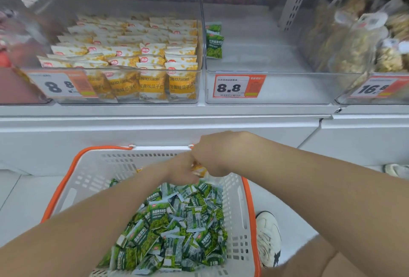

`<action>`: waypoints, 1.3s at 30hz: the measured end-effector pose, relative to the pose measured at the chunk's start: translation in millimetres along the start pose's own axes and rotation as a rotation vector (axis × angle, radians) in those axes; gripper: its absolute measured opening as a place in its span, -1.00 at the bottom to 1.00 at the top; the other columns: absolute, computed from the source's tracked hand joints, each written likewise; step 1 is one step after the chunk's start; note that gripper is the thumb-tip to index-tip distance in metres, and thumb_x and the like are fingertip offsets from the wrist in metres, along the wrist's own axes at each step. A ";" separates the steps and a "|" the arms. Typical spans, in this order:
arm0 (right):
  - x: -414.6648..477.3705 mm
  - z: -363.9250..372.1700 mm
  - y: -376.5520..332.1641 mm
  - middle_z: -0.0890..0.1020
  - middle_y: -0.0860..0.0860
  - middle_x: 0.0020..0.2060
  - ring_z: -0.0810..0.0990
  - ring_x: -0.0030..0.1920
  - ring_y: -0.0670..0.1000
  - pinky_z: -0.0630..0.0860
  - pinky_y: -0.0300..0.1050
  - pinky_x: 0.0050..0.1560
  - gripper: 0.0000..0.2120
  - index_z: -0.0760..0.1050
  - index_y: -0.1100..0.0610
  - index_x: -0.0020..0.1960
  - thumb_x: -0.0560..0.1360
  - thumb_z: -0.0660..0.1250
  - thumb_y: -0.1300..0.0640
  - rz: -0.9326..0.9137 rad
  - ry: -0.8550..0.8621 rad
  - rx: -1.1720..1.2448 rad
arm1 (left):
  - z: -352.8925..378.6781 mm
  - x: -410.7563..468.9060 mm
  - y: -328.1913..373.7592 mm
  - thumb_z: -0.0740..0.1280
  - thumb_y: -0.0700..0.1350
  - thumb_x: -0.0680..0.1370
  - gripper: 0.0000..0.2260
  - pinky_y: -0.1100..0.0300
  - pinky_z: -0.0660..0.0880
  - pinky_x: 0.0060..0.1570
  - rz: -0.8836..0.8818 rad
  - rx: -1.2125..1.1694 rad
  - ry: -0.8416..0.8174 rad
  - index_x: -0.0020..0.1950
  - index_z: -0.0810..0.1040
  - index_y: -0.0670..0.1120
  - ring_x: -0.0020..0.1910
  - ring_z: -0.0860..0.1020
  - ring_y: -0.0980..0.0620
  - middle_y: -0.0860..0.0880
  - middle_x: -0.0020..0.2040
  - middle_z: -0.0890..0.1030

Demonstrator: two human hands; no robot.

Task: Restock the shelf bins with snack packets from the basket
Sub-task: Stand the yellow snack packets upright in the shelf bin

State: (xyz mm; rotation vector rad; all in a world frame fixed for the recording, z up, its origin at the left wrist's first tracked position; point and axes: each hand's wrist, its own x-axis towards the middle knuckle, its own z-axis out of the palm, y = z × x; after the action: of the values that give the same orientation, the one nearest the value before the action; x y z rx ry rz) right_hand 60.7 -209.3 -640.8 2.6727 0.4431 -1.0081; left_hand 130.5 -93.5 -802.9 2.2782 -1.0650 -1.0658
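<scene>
At the far end of the basket [88, 172], right under the shelf, my two hands meet over a yellow packet [199, 169]. My right hand [213, 155] arches down from above with its fingers curled round the packet. My left hand [180, 171] comes in from the side, and its fingers look bent onto the same packet. So little yellow shows between them that I cannot tell which way the packet's long side runs, or whether there is more than one.

The bin of yellow packets [124, 69] sits above and to the left of my hands, across the shelf front. It is packed row on row right up to its front wall, so I judge any slot will be tight. My left hand is on that side, but my right has the surer hold.

The heap of green packets [177, 228] lies behind my hands, under my forearms, and fills the near half of the basket. Their bin [276, 86] stands above my hands and a little to the right. It is nearly bare, with only two green packets [214, 41] upright against its left wall. Most of the restocking is still to do.
</scene>
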 end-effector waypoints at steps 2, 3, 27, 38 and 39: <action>-11.7 -8.1 3.3 0.39 -0.02 -0.23 0.40 -0.33 -0.04 0.36 -0.15 -0.37 -0.84 0.44 0.08 0.16 0.63 0.24 0.27 0.018 0.037 0.058 | -21.8 -12.1 17.1 0.39 -0.14 0.64 -0.72 0.24 0.58 -0.05 -0.052 -0.129 0.004 0.32 0.46 0.01 -0.06 0.64 0.10 -0.01 0.22 0.54; -18.1 -12.2 5.2 0.40 -0.01 -0.24 0.41 -0.34 -0.03 0.36 -0.15 -0.37 -0.91 0.41 0.08 0.08 0.64 0.24 0.25 0.038 0.067 0.073 | -32.5 -19.3 25.4 0.37 -0.15 0.66 -0.72 0.26 0.61 -0.06 -0.065 -0.207 -0.014 0.35 0.44 0.01 -0.11 0.67 0.13 -0.01 0.24 0.55; -49.2 -77.6 35.2 0.71 0.21 -0.27 0.74 -0.28 0.18 0.71 0.20 -0.20 -0.68 0.61 0.26 0.00 0.44 0.60 0.05 -0.001 0.687 1.049 | -175.5 -157.6 87.1 0.52 -0.24 0.55 -0.74 0.05 0.65 -0.04 0.143 -0.518 0.453 0.18 0.53 -0.14 -0.10 0.73 -0.16 -0.17 -0.14 0.73; -12.1 -111.4 43.8 0.68 -0.15 -0.05 0.59 0.07 0.13 0.56 0.08 0.13 -0.74 0.55 -0.14 0.12 0.45 0.47 -0.05 0.060 1.181 0.879 | -234.7 -127.0 51.0 0.46 -0.17 0.54 -0.89 0.21 0.58 -0.08 -0.039 -0.027 0.944 -0.14 0.72 0.02 -0.17 0.63 0.17 0.08 -0.16 0.72; -5.9 -113.7 44.8 0.67 -0.14 -0.01 0.56 0.11 0.12 0.51 0.04 0.13 -0.73 0.54 -0.14 0.14 0.47 0.48 -0.04 0.064 1.166 0.848 | -236.0 -123.6 47.2 0.48 -0.15 0.53 -0.89 0.22 0.57 -0.07 -0.043 0.012 0.931 -0.17 0.73 0.02 -0.18 0.63 0.21 0.11 -0.18 0.72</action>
State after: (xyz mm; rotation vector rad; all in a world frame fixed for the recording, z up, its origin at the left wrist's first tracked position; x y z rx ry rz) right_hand 140.7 -213.7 -548.4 3.7538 0.0804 0.7078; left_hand 240.8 -17.0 -568.0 2.3680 -0.6109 0.0602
